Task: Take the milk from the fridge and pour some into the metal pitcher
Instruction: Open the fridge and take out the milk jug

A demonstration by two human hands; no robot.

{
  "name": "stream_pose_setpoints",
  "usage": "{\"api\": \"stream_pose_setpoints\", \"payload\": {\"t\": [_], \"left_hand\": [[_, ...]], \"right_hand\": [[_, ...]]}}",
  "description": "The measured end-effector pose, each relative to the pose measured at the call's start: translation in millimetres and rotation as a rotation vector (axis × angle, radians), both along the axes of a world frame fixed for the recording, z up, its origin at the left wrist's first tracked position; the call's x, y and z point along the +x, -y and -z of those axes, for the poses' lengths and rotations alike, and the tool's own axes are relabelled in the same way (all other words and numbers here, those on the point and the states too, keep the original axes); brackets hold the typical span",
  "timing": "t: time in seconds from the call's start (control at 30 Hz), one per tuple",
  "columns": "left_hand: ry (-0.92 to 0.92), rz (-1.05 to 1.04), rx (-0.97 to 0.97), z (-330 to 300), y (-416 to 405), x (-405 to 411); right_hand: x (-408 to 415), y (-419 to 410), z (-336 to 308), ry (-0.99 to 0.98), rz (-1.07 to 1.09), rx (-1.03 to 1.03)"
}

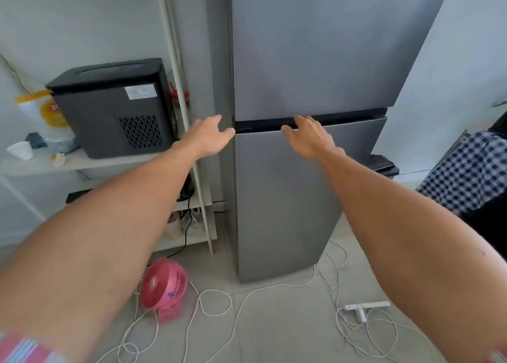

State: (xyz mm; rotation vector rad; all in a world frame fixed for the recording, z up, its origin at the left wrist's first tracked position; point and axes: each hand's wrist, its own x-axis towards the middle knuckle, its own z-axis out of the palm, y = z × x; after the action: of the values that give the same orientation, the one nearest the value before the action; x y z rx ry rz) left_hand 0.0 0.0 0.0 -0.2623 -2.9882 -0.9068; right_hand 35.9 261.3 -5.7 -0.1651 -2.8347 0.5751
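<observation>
You have one view only, a wide-angle camera worn on your head; it looks forward and down along both outstretched forearms at the closed grey fridge [301,170], close in front; the lens bends straight edges near the frame's borders; a white shelf [90,162] fills the left side, tiled floor [274,321] the bottom; no second view shares anything.

floor [274,321]: pink fan [164,288], white cables [219,302] | shelf [82,163]: black appliance [115,107]
</observation>
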Motion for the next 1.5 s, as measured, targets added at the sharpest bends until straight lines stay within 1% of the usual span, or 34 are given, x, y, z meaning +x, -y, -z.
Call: {"api": "stream_pose_setpoints", "payload": {"t": [0.1,0.2,0.37,0.5,0.63,0.8,1.0,1.2,1.37,1.5], "left_hand": [[0.004,-0.009,0.048,16,6,-15],[0.019,-0.003,0.096,38,10,-29],[0.069,0.061,0.213,75,12,-62],[0.09,0.066,0.273,98,7,-86],[0.134,0.105,0.363,121,2,-109],[0.113,0.19,0.518,150,-6,-129],[0.179,0.271,0.564,152,-8,-132],[0.149,0.239,0.567,158,-6,-124],[0.088,0.242,0.529,161,-10,-103],[0.111,0.237,0.551,159,-14,-86]], "right_hand": [[-12,9,10,-0.009,0.017,-0.001],[-26,23,26,0.023,0.032,-0.038],[-53,48,40,0.004,0.069,-0.183],[-77,63,51,0.011,0.129,-0.3],[-100,69,64,-0.094,0.176,-0.398],[-114,68,74,-0.196,0.197,-0.485],[-124,60,80,-0.225,0.198,-0.603],[-114,65,69,-0.189,0.167,-0.564],[-111,63,72,-0.189,0.254,-0.56],[-96,61,71,-0.137,0.25,-0.503]]}}
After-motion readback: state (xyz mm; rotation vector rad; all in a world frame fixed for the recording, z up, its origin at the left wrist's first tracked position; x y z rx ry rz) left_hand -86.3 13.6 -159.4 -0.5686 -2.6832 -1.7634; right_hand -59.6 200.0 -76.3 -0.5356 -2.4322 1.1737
